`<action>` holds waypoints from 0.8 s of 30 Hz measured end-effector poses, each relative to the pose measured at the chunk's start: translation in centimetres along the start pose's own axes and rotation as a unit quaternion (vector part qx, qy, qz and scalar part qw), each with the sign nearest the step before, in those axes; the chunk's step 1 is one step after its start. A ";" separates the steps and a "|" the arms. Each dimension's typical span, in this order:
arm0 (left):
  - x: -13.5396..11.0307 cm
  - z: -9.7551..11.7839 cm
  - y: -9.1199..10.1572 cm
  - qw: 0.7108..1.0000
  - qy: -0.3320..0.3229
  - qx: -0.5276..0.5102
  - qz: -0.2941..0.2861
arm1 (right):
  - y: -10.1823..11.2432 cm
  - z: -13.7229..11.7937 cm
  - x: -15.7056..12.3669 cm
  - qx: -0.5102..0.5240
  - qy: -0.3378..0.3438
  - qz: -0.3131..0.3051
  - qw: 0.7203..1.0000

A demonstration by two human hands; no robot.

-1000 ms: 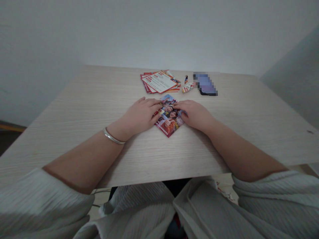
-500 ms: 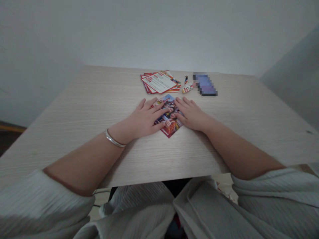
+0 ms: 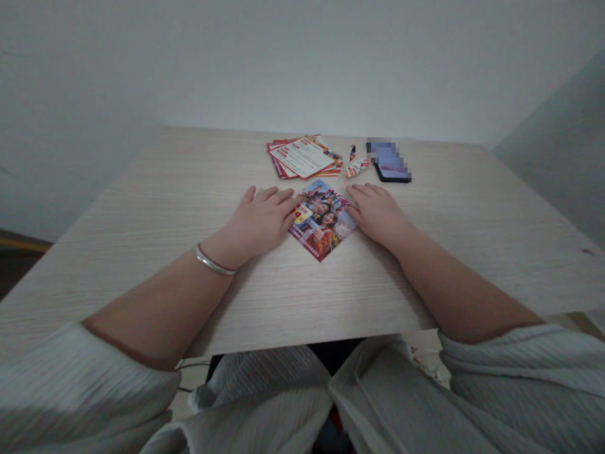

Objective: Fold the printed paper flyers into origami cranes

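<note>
A colourful printed leaflet (image 3: 322, 219) lies flat on the light wooden table (image 3: 189, 189), turned like a diamond. My left hand (image 3: 259, 217) rests flat at its left corner, fingers stretched out and touching the paper's edge; a silver bangle sits on that wrist. My right hand (image 3: 378, 211) lies flat at the leaflet's right corner, fingers extended, fingertips on the edge. Neither hand grips anything.
Further back lie a fanned stack of red-and-white leaflets (image 3: 302, 156), a small folded paper piece (image 3: 355, 165) and a phone (image 3: 391, 165). A white wall stands behind the table. The table's near edge is just above my lap.
Both hands have slid outward off the middle of the leaflet to its left and right corners, uncovering most of the picture.
</note>
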State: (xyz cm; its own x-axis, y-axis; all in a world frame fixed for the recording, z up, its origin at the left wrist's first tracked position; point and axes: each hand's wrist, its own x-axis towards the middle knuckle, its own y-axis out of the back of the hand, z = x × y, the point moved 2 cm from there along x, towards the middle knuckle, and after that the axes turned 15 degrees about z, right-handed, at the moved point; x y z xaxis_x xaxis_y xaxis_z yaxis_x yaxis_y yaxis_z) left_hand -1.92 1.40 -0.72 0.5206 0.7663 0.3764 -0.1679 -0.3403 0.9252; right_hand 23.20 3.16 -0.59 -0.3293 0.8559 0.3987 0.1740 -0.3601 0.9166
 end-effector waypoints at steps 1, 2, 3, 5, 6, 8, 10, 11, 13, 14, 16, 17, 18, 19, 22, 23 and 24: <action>0.1 -0.1 0.1 1.000 0.004 -0.002 0.007 | 0.1 0.1 0.0 0.007 0.001 0.023 1.000; 0.3 -0.3 0.1 1.000 0.010 -0.006 0.016 | 0.2 0.2 0.1 0.018 0.011 0.047 0.999; 0.5 -0.4 0.2 0.999 0.015 -0.011 0.026 | 0.3 0.1 0.1 0.033 0.030 0.071 0.996; 0.8 -0.7 0.4 0.998 0.016 -0.031 0.050 | 0.6 -0.4 0.0 0.079 0.095 0.099 0.987; 1.0 -0.7 0.5 0.997 0.010 -0.047 0.061 | 0.8 -0.7 -0.1 0.105 0.133 0.100 0.980; 1.2 -0.8 0.6 0.994 -0.012 -0.082 0.075 | 1.0 -1.4 -0.3 0.152 0.196 0.080 0.965; 1.2 -0.7 0.6 0.990 -0.027 -0.113 0.081 | 1.1 -1.7 -0.5 0.167 0.224 0.058 0.958; 1.2 -0.7 0.6 0.989 -0.028 -0.121 0.082 | 1.2 -1.7 -0.6 0.159 0.222 0.055 0.961; 1.0 -0.7 0.6 0.989 -0.021 -0.116 0.085 | 1.3 -1.5 -0.6 0.140 0.208 0.053 0.967; 1.0 -0.8 0.6 0.991 -0.017 -0.104 0.084 | 1.4 -1.4 -0.6 0.133 0.203 0.053 0.969; 0.9 -0.9 0.7 0.994 -0.015 -0.075 0.079 | 1.5 -1.1 -0.6 0.126 0.196 0.047 0.971; 0.9 -0.9 0.8 0.995 -0.019 -0.066 0.072 | 1.6 -1.0 -0.6 0.122 0.191 0.041 0.973; 0.9 -1.0 0.8 0.995 -0.029 -0.065 0.064 | 1.7 -0.9 -0.6 0.119 0.184 0.032 0.975; 1.0 -0.9 0.8 0.995 -0.042 -0.070 0.054 | 1.8 -0.8 -0.6 0.117 0.175 0.022 0.977; 1.1 -0.9 0.7 0.992 -0.076 -0.102 0.019 | 1.9 -1.0 -0.8 0.133 0.168 -0.001 0.977; 1.0 -0.9 0.5 0.991 -0.080 -0.111 0.009 | 1.9 -1.0 -0.8 0.149 0.175 -0.004 0.973; 1.0 -0.9 0.4 0.990 -0.081 -0.116 0.003 | 1.8 -1.1 -0.9 0.168 0.186 -0.007 0.968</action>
State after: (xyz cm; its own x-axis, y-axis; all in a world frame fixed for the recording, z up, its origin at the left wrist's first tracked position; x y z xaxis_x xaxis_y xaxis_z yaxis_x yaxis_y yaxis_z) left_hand -2.20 2.52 0.07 0.6430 0.6616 0.3858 -0.3493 -0.1950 0.9165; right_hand 22.76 1.32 0.71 -0.6339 0.6451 0.4266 0.4379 -0.1553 0.8855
